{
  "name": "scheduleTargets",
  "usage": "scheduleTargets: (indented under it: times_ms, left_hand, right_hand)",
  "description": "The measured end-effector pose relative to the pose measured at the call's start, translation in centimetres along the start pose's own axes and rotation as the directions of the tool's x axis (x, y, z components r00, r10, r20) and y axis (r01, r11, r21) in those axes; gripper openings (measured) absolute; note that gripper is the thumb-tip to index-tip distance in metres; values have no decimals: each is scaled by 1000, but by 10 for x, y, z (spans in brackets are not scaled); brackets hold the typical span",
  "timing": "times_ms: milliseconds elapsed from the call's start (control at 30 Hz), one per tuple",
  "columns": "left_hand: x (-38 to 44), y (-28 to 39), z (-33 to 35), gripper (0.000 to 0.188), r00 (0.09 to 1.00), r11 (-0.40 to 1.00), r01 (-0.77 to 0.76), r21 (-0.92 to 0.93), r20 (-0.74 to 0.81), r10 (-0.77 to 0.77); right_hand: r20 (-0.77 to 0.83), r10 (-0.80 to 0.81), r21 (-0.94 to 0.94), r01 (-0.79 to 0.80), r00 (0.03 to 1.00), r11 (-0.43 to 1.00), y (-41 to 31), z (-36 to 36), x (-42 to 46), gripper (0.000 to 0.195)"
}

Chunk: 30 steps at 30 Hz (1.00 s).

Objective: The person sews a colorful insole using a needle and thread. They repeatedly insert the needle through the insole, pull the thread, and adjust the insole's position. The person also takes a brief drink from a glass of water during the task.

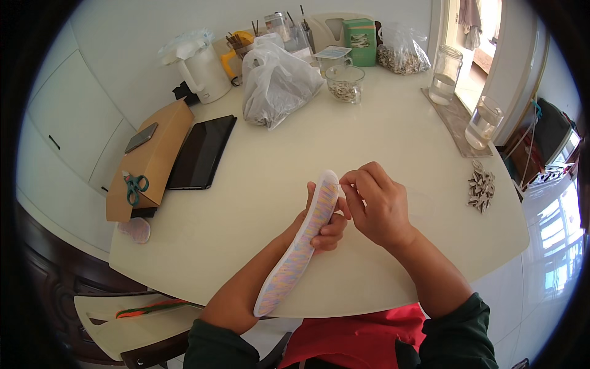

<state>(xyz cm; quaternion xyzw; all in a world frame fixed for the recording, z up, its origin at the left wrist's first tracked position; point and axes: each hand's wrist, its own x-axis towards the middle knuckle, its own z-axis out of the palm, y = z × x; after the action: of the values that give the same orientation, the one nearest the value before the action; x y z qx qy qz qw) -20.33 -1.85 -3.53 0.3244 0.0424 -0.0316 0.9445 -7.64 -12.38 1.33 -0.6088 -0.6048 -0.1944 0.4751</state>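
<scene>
My left hand (329, 230) grips a long insole (299, 249) around its middle, fingers on the right edge and thumb on the left. White trim borders the insole, and pastel pink, yellow and lilac stitching covers its face. It tilts, its rounded end up and its other end down by my left forearm. Beside the upper end, my right hand (378, 203) pinches something very thin between thumb and forefinger. A fine line, needle or thread, I cannot tell which, runs from those fingertips to the insole's stitched face.
Left on the table (286, 157) are a cardboard box (159, 143) bearing scissors (134, 188) and a phone (141, 137), a black tablet (203, 152) and another pastel piece (137, 229). Behind stand a kettle (205, 69) and plastic bag (276, 87). Rightward lie glass jars (445, 76) and seed shells (480, 189).
</scene>
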Motion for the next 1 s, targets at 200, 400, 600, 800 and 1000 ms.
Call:
scheduleTargets:
  times_ms: [200,400,600,800,1000]
  left_hand:
    - [-4,2,33,82,944,952,99,290,-330,2]
    - [-3,4,30,49,856,823,-71,563,-389,340]
    - [-5,8,32,42,781,678,-184,711,-314,540]
    - [-2,5,26,38,754,612,-212,762,-271,599]
    - [-2,4,23,38,769,596,-177,783,-269,581]
  right_hand:
    - [38,21,18,-21,999,1000,-1,3,-4,7]
    - [256,393,388,-466,883,795,7,5,-5,9]
    - [651,387,560,-758,653,335,24,-7,3,25]
    - [719,339,509,-792,607,337,26,-7,2,34]
    - [719,354,516,-800,598,305,31,-4,0,33]
